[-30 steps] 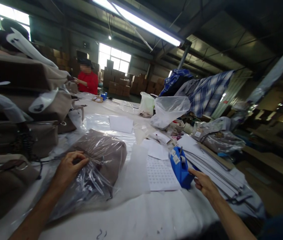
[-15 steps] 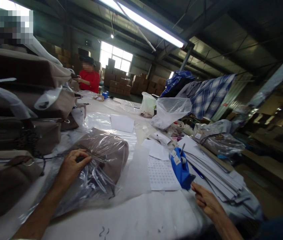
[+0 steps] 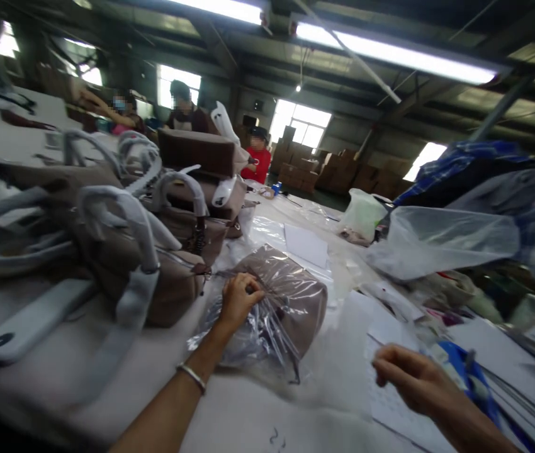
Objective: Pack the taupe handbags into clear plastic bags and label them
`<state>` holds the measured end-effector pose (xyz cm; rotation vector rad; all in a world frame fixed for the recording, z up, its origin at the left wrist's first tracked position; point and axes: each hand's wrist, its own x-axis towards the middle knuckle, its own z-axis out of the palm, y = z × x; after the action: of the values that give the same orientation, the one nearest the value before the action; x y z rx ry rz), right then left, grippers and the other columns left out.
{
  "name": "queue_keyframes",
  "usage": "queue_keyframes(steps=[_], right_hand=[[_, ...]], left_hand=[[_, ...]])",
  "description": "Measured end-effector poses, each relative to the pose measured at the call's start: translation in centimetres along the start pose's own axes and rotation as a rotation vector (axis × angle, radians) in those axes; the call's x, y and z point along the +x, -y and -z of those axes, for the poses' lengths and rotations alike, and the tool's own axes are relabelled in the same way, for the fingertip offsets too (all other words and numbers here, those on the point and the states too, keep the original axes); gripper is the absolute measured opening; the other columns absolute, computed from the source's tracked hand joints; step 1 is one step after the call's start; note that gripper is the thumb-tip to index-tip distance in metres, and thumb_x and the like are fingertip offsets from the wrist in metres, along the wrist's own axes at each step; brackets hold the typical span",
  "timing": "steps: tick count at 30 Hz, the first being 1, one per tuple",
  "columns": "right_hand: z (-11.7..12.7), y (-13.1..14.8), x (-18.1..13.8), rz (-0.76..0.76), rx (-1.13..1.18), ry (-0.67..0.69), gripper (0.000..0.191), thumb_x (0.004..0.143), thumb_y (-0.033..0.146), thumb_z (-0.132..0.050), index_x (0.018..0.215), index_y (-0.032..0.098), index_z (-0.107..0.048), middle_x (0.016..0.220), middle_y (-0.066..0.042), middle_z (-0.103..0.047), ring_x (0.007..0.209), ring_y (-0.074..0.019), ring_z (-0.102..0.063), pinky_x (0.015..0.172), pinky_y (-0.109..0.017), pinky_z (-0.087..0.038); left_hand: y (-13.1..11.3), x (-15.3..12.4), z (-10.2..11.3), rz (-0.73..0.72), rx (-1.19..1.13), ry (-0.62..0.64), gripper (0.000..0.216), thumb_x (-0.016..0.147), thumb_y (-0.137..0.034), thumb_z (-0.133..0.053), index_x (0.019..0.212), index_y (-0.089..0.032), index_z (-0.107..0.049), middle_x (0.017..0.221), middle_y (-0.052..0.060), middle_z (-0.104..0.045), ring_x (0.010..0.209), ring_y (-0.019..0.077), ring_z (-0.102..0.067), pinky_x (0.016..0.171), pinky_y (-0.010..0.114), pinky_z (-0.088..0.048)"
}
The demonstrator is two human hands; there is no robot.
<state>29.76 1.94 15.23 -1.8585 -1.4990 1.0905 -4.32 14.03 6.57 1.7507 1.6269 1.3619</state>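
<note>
Centre of frame: left hand (image 3: 238, 301) pinches clear plastic bag (image 3: 267, 327) gathered around taupe handbag (image 3: 291, 296) lying on white table (image 3: 258, 415). Right hand (image 3: 411, 380), lower right, loosely curled, holds nothing, hovers beside blue tape dispenser (image 3: 466, 374). Upper left: stacked handbags (image 3: 154, 251). Tip, in my judgement: keep film bunched tight w/ left hand so the closure sits flat.

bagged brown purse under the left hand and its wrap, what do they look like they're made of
The purse looks like matte taupe leather or faux leather; which one cannot be told. Its wrap is thin clear plastic film, glossy and creased, with streaky glare where the left hand bunches it.
</note>
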Motion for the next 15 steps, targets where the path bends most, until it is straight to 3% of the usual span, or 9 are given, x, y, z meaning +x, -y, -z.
queue_keyframes(steps=[1,3,4,6,9,15], right_hand=[[-2.3,3.7,0.8,0.113,-0.040,0.128,0.042,0.068,0.062,-0.071,0.072,0.020,-0.067,0.058,0.000,-0.059,0.046,-0.0095,-0.039,0.044,-0.023,-0.030],[-6.8,10.1,2.5,0.311,-0.102,0.356,0.030,0.075,0.049,-0.068,0.074,0.019,-0.068,0.071,-0.003,-0.067,0.063,-0.0139,-0.055,0.059,-0.023,-0.043],[-8.9,12.6,3.6,0.370,-0.167,0.424,0.026,0.077,0.044,-0.066,0.073,0.019,-0.068,0.071,-0.002,-0.068,0.066,-0.0145,-0.057,0.062,-0.023,-0.045],[-12.1,15.8,6.2,0.457,-0.470,0.434,0.018,0.078,0.035,-0.063,0.074,0.018,-0.068,0.068,0.000,-0.067,0.064,-0.0125,-0.056,0.059,-0.021,-0.041],[-14.5,17.8,10.3,0.503,-0.810,0.370,0.012,0.074,0.030,-0.067,0.073,0.019,-0.071,0.060,0.003,-0.062,0.058,-0.0111,-0.052,0.052,-0.021,-0.033],[-15.1,18.4,13.7,0.468,-0.964,0.429,0.008,0.070,0.025,-0.069,0.071,0.020,-0.075,0.058,0.004,-0.063,0.056,-0.0107,-0.054,0.050,-0.021,-0.033]], left_hand=[[-0.1,-0.1,0.0,0.007,0.010,-0.006,0.008,0.071,-0.015,-0.075,0.070,-0.021,-0.068,0.104,0.004,-0.071,0.105,0.0220,-0.062,0.101,0.040,-0.041],[-0.4,-0.2,0.1,0.017,0.018,-0.018,0.010,0.071,-0.014,-0.076,0.070,-0.021,-0.069,0.102,0.003,-0.071,0.103,0.0220,-0.062,0.100,0.041,-0.041],[-0.5,-0.2,0.1,0.019,0.019,-0.022,0.011,0.071,-0.013,-0.077,0.070,-0.021,-0.069,0.102,0.003,-0.071,0.103,0.0221,-0.062,0.100,0.041,-0.041],[-0.6,-0.3,0.2,0.022,0.016,-0.027,0.012,0.071,-0.013,-0.077,0.070,-0.020,-0.069,0.100,0.003,-0.072,0.102,0.0222,-0.062,0.099,0.041,-0.040],[-0.7,-0.2,0.3,0.040,0.015,-0.028,0.012,0.073,-0.011,-0.077,0.072,-0.020,-0.069,0.097,0.003,-0.073,0.100,0.0220,-0.064,0.098,0.041,-0.041],[-0.5,0.1,0.3,0.062,0.025,0.005,0.010,0.076,-0.013,-0.076,0.073,-0.021,-0.070,0.096,0.001,-0.073,0.100,0.0215,-0.064,0.099,0.041,-0.041]])
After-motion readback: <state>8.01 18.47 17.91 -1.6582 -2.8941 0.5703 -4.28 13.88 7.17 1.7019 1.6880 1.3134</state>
